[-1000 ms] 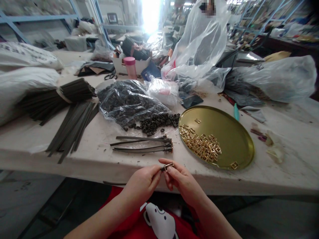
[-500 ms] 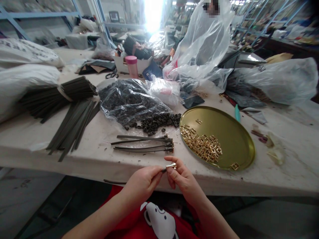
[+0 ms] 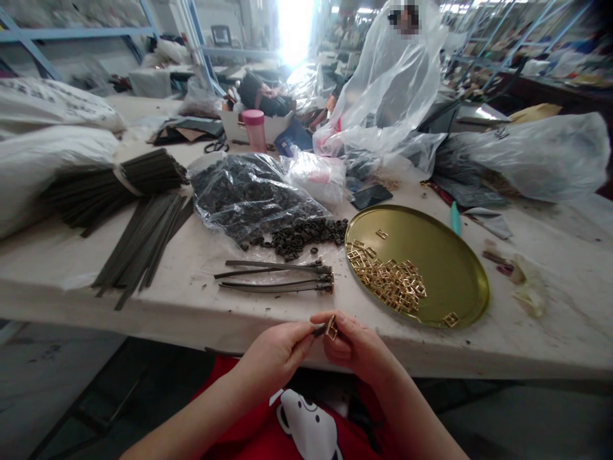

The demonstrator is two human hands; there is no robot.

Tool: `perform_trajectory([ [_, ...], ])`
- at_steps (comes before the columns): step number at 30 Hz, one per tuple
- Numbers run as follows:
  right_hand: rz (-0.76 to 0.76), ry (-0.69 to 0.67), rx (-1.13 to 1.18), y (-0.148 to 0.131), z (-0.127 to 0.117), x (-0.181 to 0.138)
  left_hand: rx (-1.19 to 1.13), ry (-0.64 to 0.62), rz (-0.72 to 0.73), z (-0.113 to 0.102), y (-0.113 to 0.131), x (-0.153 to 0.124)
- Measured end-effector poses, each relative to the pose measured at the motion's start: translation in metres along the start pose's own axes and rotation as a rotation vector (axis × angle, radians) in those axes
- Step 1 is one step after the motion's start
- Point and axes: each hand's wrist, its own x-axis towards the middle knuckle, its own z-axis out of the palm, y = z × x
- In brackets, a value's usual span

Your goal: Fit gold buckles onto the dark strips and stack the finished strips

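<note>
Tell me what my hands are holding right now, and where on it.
Your left hand pinches a dark strap close to its buckle; your right hand holds the buckle, apparently by its edge.

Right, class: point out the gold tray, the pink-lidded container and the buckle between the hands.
Gold tray (image 3: 440, 262), head view: its bare floor.
Pink-lidded container (image 3: 257, 136), head view: its body.
Buckle (image 3: 331, 327), head view: its metal frame.

1. Pink-lidded jar (image 3: 254, 131) is seen upright, in front of white box (image 3: 233, 130).
2. Scissors (image 3: 216, 147) are noted left of jar.
3. Printed white sack (image 3: 52, 105) is observed at far left; blue shelving (image 3: 96, 29) is seen beyond.
4. Slim teal object (image 3: 454, 219) is noted beside grey sheet (image 3: 489, 221).
</note>
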Motion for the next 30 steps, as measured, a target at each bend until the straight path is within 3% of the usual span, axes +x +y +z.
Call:
perform_trajectory([
  [4, 0.062, -0.066, 0.129, 0.003, 0.004, 0.006, -0.020, 0.032, -0.004, 0.003, 0.000, -0.001],
  [10, -0.142, 0.340, -0.048, 0.012, 0.016, 0.011, 0.081, 0.081, -0.073, 0.008, 0.000, 0.000],
  [12, -0.131, 0.389, -0.045, 0.012, 0.015, 0.011, 0.137, 0.093, -0.110, 0.009, 0.000, 0.002],
  [17, -0.065, 0.393, -0.021, 0.010, 0.012, 0.010, 0.236, 0.072, -0.125, 0.011, -0.002, 0.003],
  [21, -0.099, 0.378, -0.020, 0.009, 0.016, 0.009, 0.279, 0.097, -0.102, 0.013, -0.004, 0.001],
  [30, -0.234, 0.441, -0.343, 0.014, 0.021, 0.002, 0.256, 0.171, -0.034, 0.020, -0.005, 0.000],
])
